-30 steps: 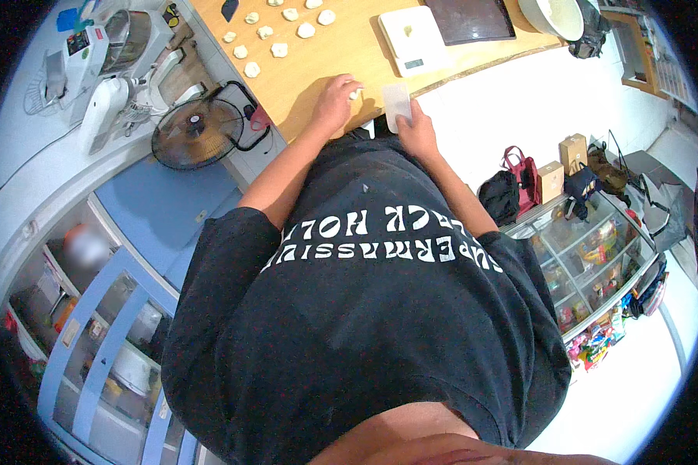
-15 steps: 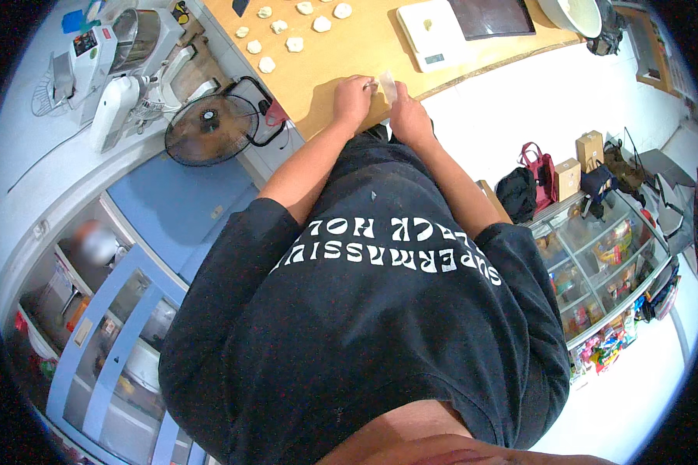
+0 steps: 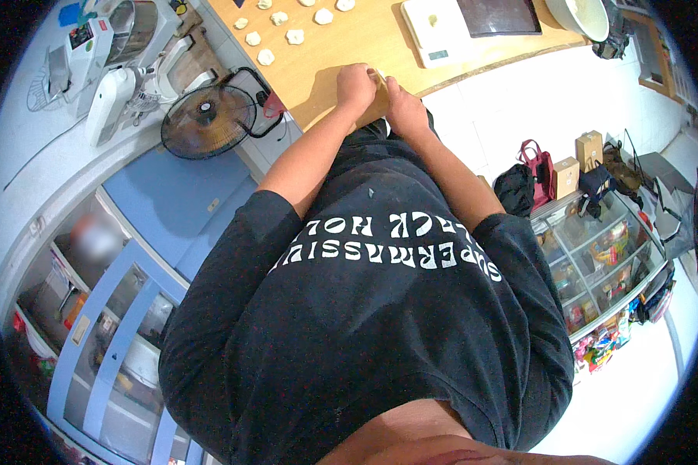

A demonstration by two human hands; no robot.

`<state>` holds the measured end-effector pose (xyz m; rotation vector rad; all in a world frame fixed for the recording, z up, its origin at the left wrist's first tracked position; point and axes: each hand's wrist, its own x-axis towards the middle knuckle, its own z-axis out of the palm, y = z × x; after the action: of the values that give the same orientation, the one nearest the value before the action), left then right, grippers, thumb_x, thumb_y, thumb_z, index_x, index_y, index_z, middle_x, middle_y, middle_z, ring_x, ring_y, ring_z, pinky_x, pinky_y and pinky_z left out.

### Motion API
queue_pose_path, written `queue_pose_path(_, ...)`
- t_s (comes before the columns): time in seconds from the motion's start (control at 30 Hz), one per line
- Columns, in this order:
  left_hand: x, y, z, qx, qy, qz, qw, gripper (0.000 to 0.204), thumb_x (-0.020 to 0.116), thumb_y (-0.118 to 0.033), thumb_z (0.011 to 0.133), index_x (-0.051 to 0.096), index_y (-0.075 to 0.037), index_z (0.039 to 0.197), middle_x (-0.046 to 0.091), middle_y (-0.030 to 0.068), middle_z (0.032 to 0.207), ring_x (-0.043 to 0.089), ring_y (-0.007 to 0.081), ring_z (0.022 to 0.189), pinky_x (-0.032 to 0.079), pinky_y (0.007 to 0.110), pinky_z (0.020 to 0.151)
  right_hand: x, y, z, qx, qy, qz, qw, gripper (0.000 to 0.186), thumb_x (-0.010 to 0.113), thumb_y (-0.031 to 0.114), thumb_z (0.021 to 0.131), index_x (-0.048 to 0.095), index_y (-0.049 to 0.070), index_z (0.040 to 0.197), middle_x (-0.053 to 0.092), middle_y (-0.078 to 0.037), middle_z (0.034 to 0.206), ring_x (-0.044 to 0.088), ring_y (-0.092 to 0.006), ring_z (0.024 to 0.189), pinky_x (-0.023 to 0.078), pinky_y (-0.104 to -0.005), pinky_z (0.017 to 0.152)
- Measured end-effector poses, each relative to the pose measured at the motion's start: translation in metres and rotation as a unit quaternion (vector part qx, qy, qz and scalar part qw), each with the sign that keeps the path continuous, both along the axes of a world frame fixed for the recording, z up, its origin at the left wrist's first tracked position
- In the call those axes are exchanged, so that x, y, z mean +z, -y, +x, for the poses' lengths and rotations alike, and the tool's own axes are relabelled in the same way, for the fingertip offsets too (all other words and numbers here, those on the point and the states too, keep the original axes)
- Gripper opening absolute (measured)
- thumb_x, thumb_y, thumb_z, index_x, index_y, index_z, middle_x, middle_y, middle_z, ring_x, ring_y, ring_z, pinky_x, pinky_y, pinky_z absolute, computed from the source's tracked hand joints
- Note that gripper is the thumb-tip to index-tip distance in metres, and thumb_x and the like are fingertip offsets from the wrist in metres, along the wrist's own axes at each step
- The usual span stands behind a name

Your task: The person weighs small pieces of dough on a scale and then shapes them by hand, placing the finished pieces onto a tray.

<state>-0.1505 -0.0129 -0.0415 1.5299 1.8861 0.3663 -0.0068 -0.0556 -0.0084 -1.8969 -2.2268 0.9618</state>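
My left hand (image 3: 355, 88) is closed near the wooden table's (image 3: 314, 101) front edge, its fingertips at the thin scraper (image 3: 378, 79); whatever is inside them is hidden. Just to its right, my right hand (image 3: 403, 110) grips that scraper, which appears almost edge-on. Several small pale dough pieces (image 3: 295, 36) lie spread over the table's back left part. A white digital scale (image 3: 434, 43) with a small dab on it stands right of them.
A dark tray (image 3: 499, 15) and a large bowl (image 3: 578, 15) sit at the table's right. A black fan (image 3: 208, 120) stands left of the table beside white machines (image 3: 101, 108). Bags (image 3: 541, 174) and boxes (image 3: 564, 174) rest on a glass-topped case at right.
My hands have moved up and closer together. The scraper, earlier showing its broad face, has turned nearly edge-on. The small pale piece seen earlier in my left fingers is now hidden.
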Motion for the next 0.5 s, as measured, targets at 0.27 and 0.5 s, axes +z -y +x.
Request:
queue_pose_path(0.27, 0.002, 0.001, -0.013, 0.009, 0.007, -0.044, 0.999, 0.012, 0.071, -0.015, 0.083, 0.077, -0.007, 0.089, 0.074, 0.0198, 0.088, 0.072, 0.0355, 0.085, 0.056, 0.045, 0.078, -0.012, -0.045, -0.024, 0.020, -0.015, -0.016, 1.000, 0.027, 0.055, 0.012, 0.093, 0.045, 0.007, 0.117, 0.070, -0.026, 0.092, 0.070, -0.0469, 0.088, 0.055, -0.0571, 0.075)
queue_pose_path(0.5, -0.007, 0.037, -0.044, 0.061, -0.012, 0.039, 0.997, 0.025, 0.073, -0.012, 0.079, 0.075, -0.009, 0.104, 0.074, 0.0194, 0.099, 0.069, 0.0379, 0.099, 0.054, 0.048, 0.088, -0.009, -0.044, -0.007, -0.140, -0.097, 0.020, 0.985, 0.038, 0.056, 0.015, 0.094, 0.045, 0.004, 0.128, 0.068, -0.033, 0.097, 0.066, -0.0523, 0.093, 0.052, -0.0592, 0.081)
